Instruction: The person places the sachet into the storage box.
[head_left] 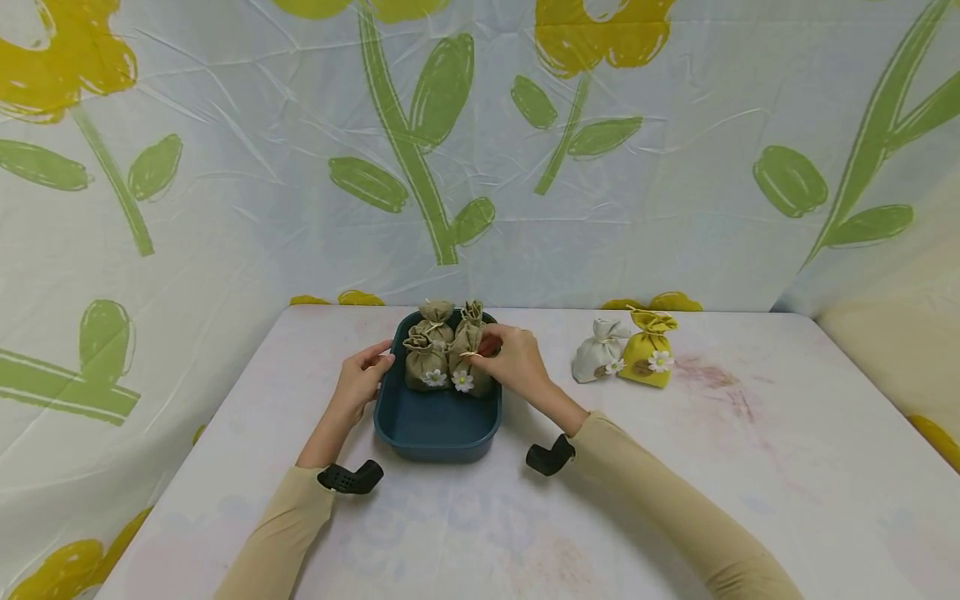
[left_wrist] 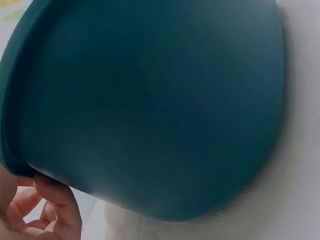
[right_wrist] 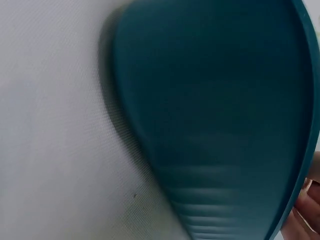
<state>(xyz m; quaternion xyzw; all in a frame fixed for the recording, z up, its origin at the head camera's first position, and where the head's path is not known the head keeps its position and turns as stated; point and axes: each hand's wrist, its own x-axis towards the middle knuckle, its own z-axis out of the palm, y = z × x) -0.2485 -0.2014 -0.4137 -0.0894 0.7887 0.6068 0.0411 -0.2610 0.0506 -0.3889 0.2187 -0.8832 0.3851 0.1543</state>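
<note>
A dark blue rectangular bin [head_left: 437, 427] with rounded corners stands on the table. Several brown drawstring pouches fill its far half; the front-left pouch [head_left: 425, 367] carries a white flower. My left hand [head_left: 358, 383] holds the bin's left rim, its thumb and curled fingers at the edge; the left wrist view shows these fingers against the bin wall [left_wrist: 150, 110]. With my right hand [head_left: 517, 362] I pinch the tied neck of the front-right brown pouch [head_left: 462, 367], which also has a white flower. The bin wall [right_wrist: 215, 100] hides that pouch in the right wrist view.
Right of the bin, a white pouch [head_left: 596, 354] and a yellow pouch [head_left: 647, 354] stand side by side on the pale tabletop [head_left: 465, 533]. A flower-print cloth [head_left: 262, 192] hangs behind and left of the table.
</note>
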